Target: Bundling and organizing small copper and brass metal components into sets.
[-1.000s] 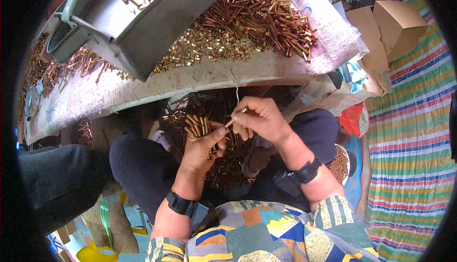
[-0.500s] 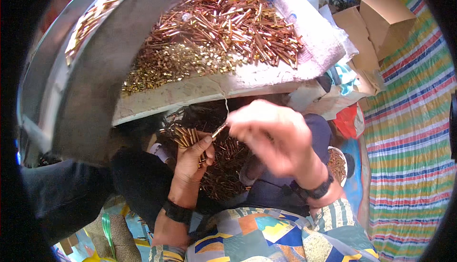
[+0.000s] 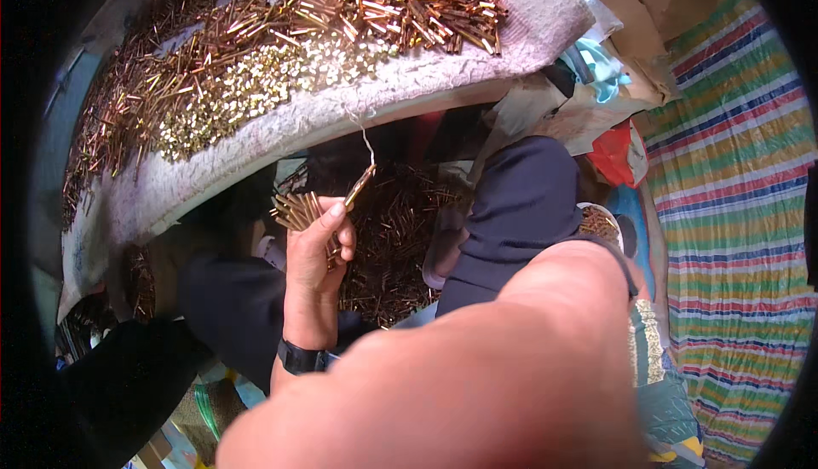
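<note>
While left hand (image 3: pixel 317 252) clasps tubes (image 3: pixel 298 212) clear of worktop edge (image 3: pixel 281 138) | right hand (image 3: pixel 443 388) fingers: cannot tell

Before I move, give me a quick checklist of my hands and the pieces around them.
1. Bundle of slim brass-coloured metal tubes gripped in left hand: ok.
2. Single brass-coloured metal tube held out at the left thumb, angled upward: ok.
3. Thin white string fastened to that tube: cannot tell; it appears to meet the upper end.
4. Right hand away from the camera: not ok; it looms blurred in the foreground.
5. Right fingers empty: cannot tell.
6. Heap of small shiny gold-coloured pieces in view on pale fabric-covered surface: ok.
</note>
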The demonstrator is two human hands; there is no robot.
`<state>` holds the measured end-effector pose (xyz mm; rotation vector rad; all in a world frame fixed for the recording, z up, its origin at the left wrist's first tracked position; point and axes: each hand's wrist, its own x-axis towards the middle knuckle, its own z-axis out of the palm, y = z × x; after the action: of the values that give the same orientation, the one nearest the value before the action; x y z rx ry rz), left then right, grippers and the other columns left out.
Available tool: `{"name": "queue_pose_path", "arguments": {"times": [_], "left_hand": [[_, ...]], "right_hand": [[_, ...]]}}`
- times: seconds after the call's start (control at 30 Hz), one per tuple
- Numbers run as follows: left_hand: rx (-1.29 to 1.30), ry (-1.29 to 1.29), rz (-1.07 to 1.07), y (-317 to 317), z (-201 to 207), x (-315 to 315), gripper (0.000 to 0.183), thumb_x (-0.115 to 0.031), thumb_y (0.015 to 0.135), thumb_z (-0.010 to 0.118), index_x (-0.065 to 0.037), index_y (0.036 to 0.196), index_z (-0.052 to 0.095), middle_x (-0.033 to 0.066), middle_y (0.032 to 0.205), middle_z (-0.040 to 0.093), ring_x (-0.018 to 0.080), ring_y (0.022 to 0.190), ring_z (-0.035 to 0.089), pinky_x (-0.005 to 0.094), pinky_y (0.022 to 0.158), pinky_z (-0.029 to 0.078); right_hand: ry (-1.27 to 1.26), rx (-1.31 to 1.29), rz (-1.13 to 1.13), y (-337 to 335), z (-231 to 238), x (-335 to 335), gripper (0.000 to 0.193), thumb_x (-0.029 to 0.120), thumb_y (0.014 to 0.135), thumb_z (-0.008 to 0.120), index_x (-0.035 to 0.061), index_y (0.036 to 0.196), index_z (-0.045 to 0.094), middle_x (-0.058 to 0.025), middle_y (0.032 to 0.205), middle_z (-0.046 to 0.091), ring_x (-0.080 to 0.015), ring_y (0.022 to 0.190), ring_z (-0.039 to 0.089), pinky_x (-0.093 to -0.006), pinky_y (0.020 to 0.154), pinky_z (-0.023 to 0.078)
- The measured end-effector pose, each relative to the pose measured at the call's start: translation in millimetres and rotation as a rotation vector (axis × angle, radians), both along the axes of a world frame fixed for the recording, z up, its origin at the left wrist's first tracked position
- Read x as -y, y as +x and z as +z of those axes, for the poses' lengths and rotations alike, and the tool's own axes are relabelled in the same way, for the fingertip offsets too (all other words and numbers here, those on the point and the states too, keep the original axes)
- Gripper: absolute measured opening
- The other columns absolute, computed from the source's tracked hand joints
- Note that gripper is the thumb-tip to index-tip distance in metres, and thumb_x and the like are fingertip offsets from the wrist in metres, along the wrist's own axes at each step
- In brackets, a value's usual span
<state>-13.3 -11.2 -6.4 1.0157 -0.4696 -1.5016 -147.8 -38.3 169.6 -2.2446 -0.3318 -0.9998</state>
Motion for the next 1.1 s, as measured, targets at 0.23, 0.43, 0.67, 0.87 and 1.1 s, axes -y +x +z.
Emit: {"name": "queue_pose_path", "arguments": {"times": [0.23,0.43,0.67,0.87,1.1], "left_hand": [[-0.067,-0.031,0.026,0.9,3.7,-2.8,0.014,-0.014,0.078,0.062,-0.002,0.083,0.056,0.0055,0.052,0.051,0.0111,0.036,0.044,0.0197,0.033,0.033],[-0.040,-0.030,0.059,6.1,1.4,-6.9,0.014,-0.014,0.078,0.062,-0.002,0.082,0.056,0.0047,0.051,0.050,0.0103,0.036,0.043,0.0190,0.032,0.032],[-0.048,-0.025,0.034,4.9,0.4,-1.9,0.013,-0.015,0.080,0.059,-0.004,0.085,0.056,0.0025,0.052,0.050,0.0101,0.037,0.042,0.0204,0.034,0.033],[-0.102,0.023,0.097,15.7,-1.4,-9.7,0.012,-0.015,0.080,0.059,-0.004,0.084,0.056,0.0032,0.052,0.051,0.0109,0.036,0.045,0.0203,0.032,0.032],[-0.151,0.059,0.131,18.2,-3.3,-5.8,0.014,-0.015,0.079,0.062,-0.004,0.085,0.056,0.0039,0.052,0.052,0.0104,0.037,0.047,0.0190,0.032,0.033]], "right_hand": [[-0.101,-0.111,0.107,25.6,2.6,-11.4,0.016,0.017,0.066,0.061,0.0033,0.072,0.054,-0.0114,0.066,0.056,-0.0247,0.054,0.056,-0.0350,0.044,0.044],[-0.156,-0.237,0.207,47.8,-3.7,-20.7,0.016,0.018,0.066,0.061,0.0039,0.070,0.053,-0.0115,0.066,0.056,-0.0249,0.054,0.056,-0.0350,0.044,0.044],[-0.221,-0.326,0.370,74.8,-10.2,-21.2,0.017,0.019,0.065,0.061,0.0046,0.068,0.053,-0.0116,0.066,0.055,-0.0251,0.054,0.056,-0.0350,0.044,0.044],[0.134,-0.277,-0.599,18.1,-82.0,73.4,0.008,0.004,0.073,0.060,0.0017,0.080,0.060,-0.0088,0.067,0.060,-0.0152,0.059,0.058,-0.0262,0.053,0.047],[-0.019,-0.365,-1.126,3.8,-126.3,155.8,0.009,0.011,0.072,0.065,0.0034,0.075,0.063,-0.0078,0.064,0.062,-0.0131,0.055,0.058,-0.0246,0.054,0.046]]}}
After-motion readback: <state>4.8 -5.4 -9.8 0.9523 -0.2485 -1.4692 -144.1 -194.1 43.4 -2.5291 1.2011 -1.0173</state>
